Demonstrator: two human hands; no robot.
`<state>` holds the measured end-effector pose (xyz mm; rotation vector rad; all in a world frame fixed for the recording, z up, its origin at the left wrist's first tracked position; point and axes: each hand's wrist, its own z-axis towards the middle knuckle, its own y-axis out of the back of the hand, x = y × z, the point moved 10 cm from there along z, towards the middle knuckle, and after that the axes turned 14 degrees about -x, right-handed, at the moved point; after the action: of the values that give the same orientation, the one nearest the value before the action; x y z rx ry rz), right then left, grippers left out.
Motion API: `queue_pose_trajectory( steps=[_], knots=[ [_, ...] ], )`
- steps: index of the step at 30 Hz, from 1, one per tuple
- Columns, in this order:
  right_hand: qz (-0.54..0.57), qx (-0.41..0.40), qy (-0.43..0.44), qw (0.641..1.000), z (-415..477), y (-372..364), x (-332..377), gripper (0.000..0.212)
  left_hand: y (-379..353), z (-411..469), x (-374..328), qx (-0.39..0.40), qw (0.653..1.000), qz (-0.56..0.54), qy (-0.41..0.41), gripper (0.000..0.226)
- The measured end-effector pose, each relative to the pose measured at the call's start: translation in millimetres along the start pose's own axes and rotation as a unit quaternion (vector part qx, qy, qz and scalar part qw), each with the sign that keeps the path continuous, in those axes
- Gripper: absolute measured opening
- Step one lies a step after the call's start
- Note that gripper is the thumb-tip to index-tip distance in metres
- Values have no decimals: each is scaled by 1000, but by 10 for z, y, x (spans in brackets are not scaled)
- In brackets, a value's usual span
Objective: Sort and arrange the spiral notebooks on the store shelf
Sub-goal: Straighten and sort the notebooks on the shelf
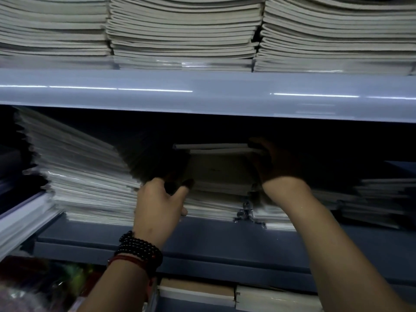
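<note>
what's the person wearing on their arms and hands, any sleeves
No sleeves or gloves show. The left hand has at its wrist a bracelet of round black beads wrapped several times, with a red cord band beside it. The right hand has a bare wrist.

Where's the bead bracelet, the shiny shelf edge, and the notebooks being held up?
bead bracelet (140, 248): head view, on the black beads at the wrist.
shelf edge (202, 93): head view, on its glossy front face.
lifted notebooks (211, 147): head view, on their pale front edges.
</note>
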<state>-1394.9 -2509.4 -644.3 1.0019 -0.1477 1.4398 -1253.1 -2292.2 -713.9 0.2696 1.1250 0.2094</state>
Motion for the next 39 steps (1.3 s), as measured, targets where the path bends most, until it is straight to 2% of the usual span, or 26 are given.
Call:
queue_pose_trajectory(
  steps=[3, 5, 8, 9, 10, 13, 16, 19, 20, 21, 24, 26, 29, 32, 39],
  knots=[
    [8, 18, 3, 1000, 3, -50, -18, 38, -5, 11, 12, -2, 999, -24, 31, 41],
    [8, 29, 7, 1000, -8, -92, -14, 38, -33, 19, 14, -12, 992, -96, 76, 35],
    [11, 39, 9, 999, -26, -165, -33, 38, -205, -30, -35, 15, 944, -276, 179, 7],
    [8, 40, 9, 999, -39, -174, -34, 37, -274, -38, -47, 26, 928, -312, 202, 14],
    [5, 40, 10, 999, -48, -184, -46, 37, -340, -29, -23, 32, 923, -317, 215, 20],
    [-20, 35, 29, 999, -84, -193, -62, 34, -368, 4, 38, 19, 940, -247, 234, 18],
    [-36, 22, 44, 998, -118, -153, -62, 31, -367, -28, -47, 30, 928, -272, 252, 24],
    [-49, 15, 55, 997, -174, -125, -25, 31, -359, -177, -154, 93, 890, -354, 274, 14],
    [-52, 18, 50, 997, -187, -133, -27, 31, -340, -243, -147, 112, 876, -369, 290, 20],
    [-48, 25, 40, 998, -195, -147, -35, 31, -305, -322, -124, 129, 868, -368, 308, 26],
    [0, 56, -8, 998, -258, -186, -47, 34, -135, -552, -37, 206, 866, -307, 337, 24],
    [20, 62, -17, 998, -294, -197, -28, 36, -37, -655, 68, 258, 853, -272, 363, 36],
    [38, 68, -22, 997, -373, -226, 21, 36, 73, -721, 158, 263, 837, -267, 398, 35],
    [29, 65, -28, 997, -442, -263, 42, 35, 36, -808, 106, 265, 830, -288, 398, 36],
    [8, 19, -60, 998, -377, -173, -80, 35, 392, -911, -5, 356, 821, -273, 353, 39]
  ],
)
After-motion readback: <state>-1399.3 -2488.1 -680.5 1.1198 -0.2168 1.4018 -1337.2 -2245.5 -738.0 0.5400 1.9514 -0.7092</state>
